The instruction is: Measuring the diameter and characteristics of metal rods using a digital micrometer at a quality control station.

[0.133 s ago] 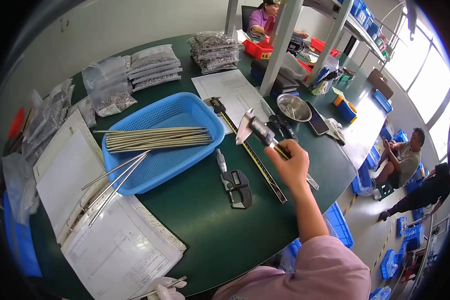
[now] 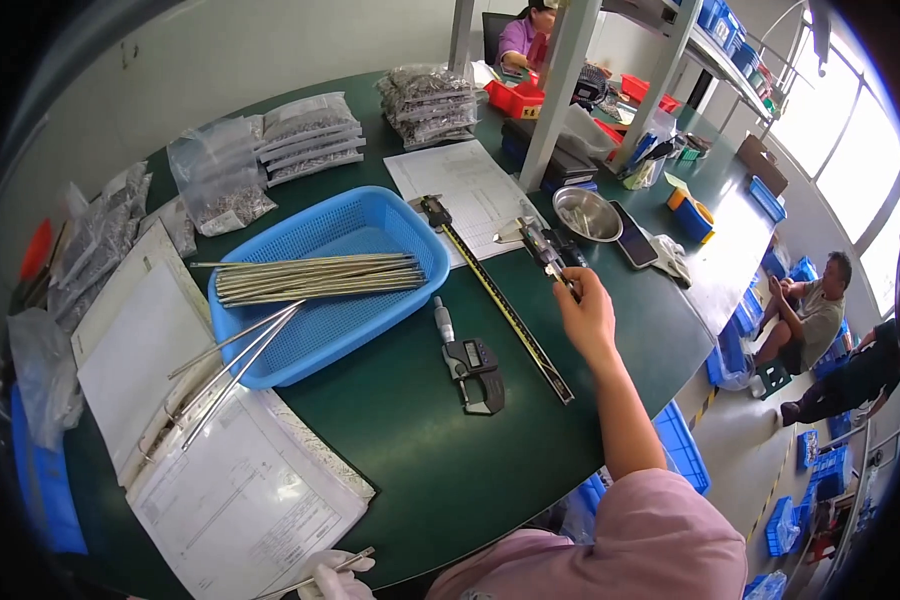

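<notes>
1 caliper (image 2: 543, 250) in R hand (image 2: 588, 308)

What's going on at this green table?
Someone's right hand grips a caliper near a metal bowl, while their gloved left hand holds a thin metal rod. A bundle of similar rods lies in a blue basket. A micrometer and a longer caliper lie on the tabletop.

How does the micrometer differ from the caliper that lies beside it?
The caliper is long and straight; the micrometer is shorter, with a U-shaped frame. The caliper bears a yellow strip; the micrometer shows none. Both lie unheld, to the right of the blue basket.
</notes>
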A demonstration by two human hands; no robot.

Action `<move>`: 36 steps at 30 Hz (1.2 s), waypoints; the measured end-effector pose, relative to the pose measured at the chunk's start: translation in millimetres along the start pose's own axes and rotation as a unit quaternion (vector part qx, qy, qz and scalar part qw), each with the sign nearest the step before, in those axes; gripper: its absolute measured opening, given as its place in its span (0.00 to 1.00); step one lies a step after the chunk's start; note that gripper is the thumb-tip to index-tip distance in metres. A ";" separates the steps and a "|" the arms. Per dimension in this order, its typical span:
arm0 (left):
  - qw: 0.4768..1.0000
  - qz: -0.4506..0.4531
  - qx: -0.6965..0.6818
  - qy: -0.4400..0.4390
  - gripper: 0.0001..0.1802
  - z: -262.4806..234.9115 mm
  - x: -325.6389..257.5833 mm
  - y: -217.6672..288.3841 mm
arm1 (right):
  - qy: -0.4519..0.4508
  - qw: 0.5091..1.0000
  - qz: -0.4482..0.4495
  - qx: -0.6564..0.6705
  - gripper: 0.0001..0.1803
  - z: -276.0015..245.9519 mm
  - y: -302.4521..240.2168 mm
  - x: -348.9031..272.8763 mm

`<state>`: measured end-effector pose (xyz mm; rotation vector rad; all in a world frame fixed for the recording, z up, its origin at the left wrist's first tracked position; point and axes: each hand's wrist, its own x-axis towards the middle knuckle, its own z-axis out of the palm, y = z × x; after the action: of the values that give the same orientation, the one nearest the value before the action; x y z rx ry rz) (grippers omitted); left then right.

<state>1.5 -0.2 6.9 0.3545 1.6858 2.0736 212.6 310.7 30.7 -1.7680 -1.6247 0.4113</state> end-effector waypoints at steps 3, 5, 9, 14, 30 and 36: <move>1.000 -0.013 0.003 -0.013 0.17 1.4 0.0 3.9 | -0.026 0.997 0.014 -0.065 0.15 11.7 5.7 16.2; 0.999 -0.024 0.010 -0.030 0.17 -0.8 -0.7 5.8 | -0.008 0.994 0.008 -0.106 0.14 24.0 3.7 25.7; 0.998 -0.018 0.005 -0.055 0.16 -3.0 -0.2 6.3 | 0.004 0.985 -0.013 -0.173 0.13 40.7 -5.4 32.7; 0.994 0.009 0.013 -0.108 0.19 -6.5 4.0 9.4 | 0.057 0.961 -0.051 -0.265 0.11 47.8 -13.3 33.0; 0.955 -0.060 -0.139 -0.254 0.07 -32.6 7.2 -4.2 | 0.043 0.938 -0.159 -0.306 0.19 30.1 80.0 117.2; 0.958 -0.037 -0.149 -0.243 0.06 -33.4 6.6 -6.1 | -0.046 0.932 -0.163 -0.321 0.21 23.8 84.6 132.6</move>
<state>-18.6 -24.6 -7.0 0.6303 1.0663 1.9424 282.1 446.6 -14.1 -1.8809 -2.2491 -0.2306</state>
